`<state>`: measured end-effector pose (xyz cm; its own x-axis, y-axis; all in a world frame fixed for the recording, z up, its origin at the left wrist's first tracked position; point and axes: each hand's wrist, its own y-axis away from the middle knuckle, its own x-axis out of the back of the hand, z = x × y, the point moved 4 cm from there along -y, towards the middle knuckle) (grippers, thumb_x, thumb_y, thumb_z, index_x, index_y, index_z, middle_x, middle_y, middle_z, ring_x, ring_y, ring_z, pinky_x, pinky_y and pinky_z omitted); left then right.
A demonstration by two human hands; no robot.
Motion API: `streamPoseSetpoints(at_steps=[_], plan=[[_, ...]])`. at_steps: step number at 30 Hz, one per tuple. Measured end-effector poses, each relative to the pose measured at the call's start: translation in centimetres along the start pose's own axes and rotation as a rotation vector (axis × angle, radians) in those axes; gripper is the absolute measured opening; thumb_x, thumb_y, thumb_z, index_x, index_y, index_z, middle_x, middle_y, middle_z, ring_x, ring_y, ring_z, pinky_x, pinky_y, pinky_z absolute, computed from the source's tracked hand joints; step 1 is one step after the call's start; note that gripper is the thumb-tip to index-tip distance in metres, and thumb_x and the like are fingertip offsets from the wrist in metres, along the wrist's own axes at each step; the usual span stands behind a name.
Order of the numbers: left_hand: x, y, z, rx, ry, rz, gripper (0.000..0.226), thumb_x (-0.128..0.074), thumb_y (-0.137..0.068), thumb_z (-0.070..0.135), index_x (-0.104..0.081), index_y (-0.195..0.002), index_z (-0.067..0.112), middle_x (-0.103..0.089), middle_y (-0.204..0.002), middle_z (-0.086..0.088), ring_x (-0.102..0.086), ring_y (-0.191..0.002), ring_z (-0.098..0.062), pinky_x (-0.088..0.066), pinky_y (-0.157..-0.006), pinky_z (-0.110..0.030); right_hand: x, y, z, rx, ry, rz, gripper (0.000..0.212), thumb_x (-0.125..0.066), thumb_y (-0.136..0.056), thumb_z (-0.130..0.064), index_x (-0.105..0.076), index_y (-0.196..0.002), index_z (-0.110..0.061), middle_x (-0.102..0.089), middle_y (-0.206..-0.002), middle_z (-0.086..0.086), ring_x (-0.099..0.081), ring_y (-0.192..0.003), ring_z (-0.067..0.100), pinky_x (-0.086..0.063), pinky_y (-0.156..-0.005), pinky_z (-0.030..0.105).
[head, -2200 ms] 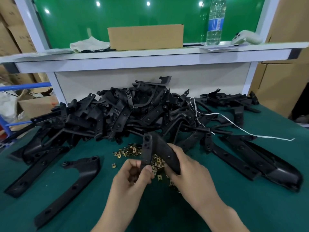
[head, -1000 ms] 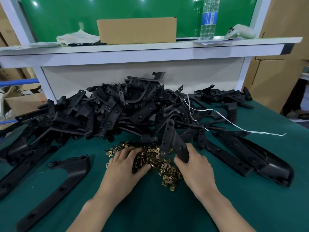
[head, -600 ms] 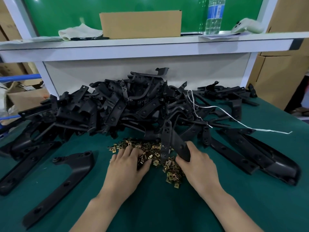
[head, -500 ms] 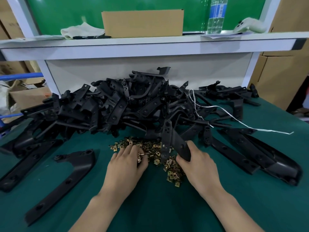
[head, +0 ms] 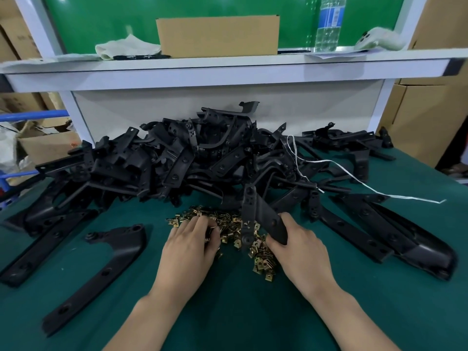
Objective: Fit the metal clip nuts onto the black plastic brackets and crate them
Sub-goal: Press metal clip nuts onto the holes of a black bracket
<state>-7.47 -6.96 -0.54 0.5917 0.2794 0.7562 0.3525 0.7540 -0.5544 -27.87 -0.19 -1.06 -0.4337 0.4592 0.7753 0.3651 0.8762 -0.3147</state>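
Note:
A heap of small brass-coloured metal clip nuts lies on the green table in front of me. My left hand rests palm down on the left side of the heap, fingertips curled into the clips; whether it pinches one is hidden. My right hand grips the lower end of a black plastic bracket, which stands tilted over the clip heap. A big pile of black brackets fills the table behind.
Loose long brackets lie left and right of my hands. A white string trails over the pile to the right. A white shelf above carries a cardboard box, a water bottle and cloths.
My left hand dropped from the bracket onto the clip heap and has been picking among the clips. My right hand lowered the bracket to the table and keeps holding it.

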Motion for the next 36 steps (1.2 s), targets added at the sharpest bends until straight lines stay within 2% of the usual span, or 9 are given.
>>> streamPoseSetpoints(at_steps=[2,7,10,13,21,27,29,33,36], plan=[[-0.1,-0.02,-0.18,-0.01,0.012,-0.014,0.016,-0.05,-0.097,0.031,-0.06,-0.095,0.018,-0.063,-0.091,0.01,-0.059,-0.081,-0.019,-0.048,-0.08,-0.039,0.0,-0.01,-0.02,0.0,0.001,0.001,0.023,-0.061,-0.091,-0.042,-0.039,-0.091,-0.036,-0.051,-0.066,-0.013,-0.044,-0.059,0.014,-0.033,-0.055,0.036],[-0.28,0.05,-0.25,-0.051,0.013,0.01,0.012,-0.056,-0.096,0.027,-0.063,-0.099,0.018,-0.064,-0.094,0.011,-0.06,-0.081,-0.015,-0.05,-0.078,-0.036,-0.01,0.07,0.0,-0.001,-0.011,-0.004,0.024,-0.062,-0.091,-0.042,-0.039,-0.09,-0.036,-0.05,-0.066,-0.014,-0.045,-0.058,0.01,-0.033,-0.054,0.036],[-0.31,0.11,-0.33,-0.052,0.01,0.044,0.007,-0.063,-0.094,0.022,-0.064,-0.1,0.018,-0.062,-0.097,0.011,-0.052,-0.078,-0.011,-0.049,-0.073,-0.033,-0.05,0.01,0.1,-0.009,-0.023,-0.01,0.024,-0.062,-0.09,-0.042,-0.039,-0.09,-0.036,-0.05,-0.065,-0.014,-0.045,-0.058,0.008,-0.034,-0.055,0.036],[-0.32,0.12,-0.48,-0.044,0.016,0.06,0.011,-0.061,-0.094,0.022,-0.064,-0.104,0.018,-0.06,-0.103,0.008,-0.052,-0.085,-0.014,-0.049,-0.077,-0.036,-0.13,-0.04,0.19,-0.018,-0.033,-0.018,0.025,-0.063,-0.09,-0.042,-0.039,-0.09,-0.035,-0.051,-0.065,-0.013,-0.047,-0.059,0.005,-0.035,-0.054,0.035],[-0.02,0.23,-0.47,-0.057,0.053,0.1,0.018,-0.064,-0.093,0.019,-0.063,-0.111,0.02,-0.055,-0.108,0.012,-0.047,-0.093,-0.007,-0.042,-0.084,-0.027,-0.11,-0.04,0.15,-0.006,-0.031,-0.014,0.026,-0.063,-0.09,-0.042,-0.039,-0.088,-0.035,-0.05,-0.064,-0.012,-0.046,-0.058,0.006,-0.032,-0.051,0.026],[-0.02,0.24,-0.51,-0.078,0.083,0.095,0.022,-0.065,-0.093,0.015,-0.063,-0.115,0.018,-0.055,-0.112,0.01,-0.051,-0.097,-0.011,-0.05,-0.085,-0.036,-0.2,-0.02,0.19,-0.006,-0.044,-0.027,0.025,-0.063,-0.09,-0.041,-0.039,-0.089,-0.034,-0.05,-0.066,-0.012,-0.05,-0.065,0.019,-0.036,-0.057,0.037],[0.07,0.22,-0.39,-0.071,0.105,0.082,0.031,-0.063,-0.094,0.019,-0.057,-0.124,0.02,-0.055,-0.112,0.011,-0.052,-0.1,-0.01,-0.05,-0.088,-0.037,-0.15,-0.02,0.21,-0.004,-0.048,-0.026,0.025,-0.063,-0.09,-0.041,-0.04,-0.089,-0.033,-0.051,-0.066,-0.012,-0.05,-0.065,0.019,-0.036,-0.056,0.037],[0.24,0.25,-0.44,-0.018,0.202,0.076,0.063,-0.067,-0.092,0.019,-0.035,-0.146,0.026,-0.054,-0.111,0.02,-0.052,-0.104,-0.002,-0.043,-0.094,-0.024,-0.1,-0.05,0.19,0.0,-0.054,-0.021,0.024,-0.064,-0.09,-0.041,-0.041,-0.089,-0.034,-0.051,-0.066,-0.011,-0.05,-0.064,0.018,-0.035,-0.056,0.037],[0.47,0.44,-0.38,-0.017,0.3,0.1,0.062,-0.064,-0.093,0.026,-0.034,-0.146,0.034,-0.051,-0.114,0.028,-0.052,-0.108,0.0,-0.041,-0.096,-0.018,-0.12,-0.06,0.15,0.01,-0.048,-0.014,0.024,-0.064,-0.09,-0.04,-0.041,-0.089,-0.034,-0.049,-0.065,-0.013,-0.046,-0.062,0.016,-0.033,-0.054,0.036]])
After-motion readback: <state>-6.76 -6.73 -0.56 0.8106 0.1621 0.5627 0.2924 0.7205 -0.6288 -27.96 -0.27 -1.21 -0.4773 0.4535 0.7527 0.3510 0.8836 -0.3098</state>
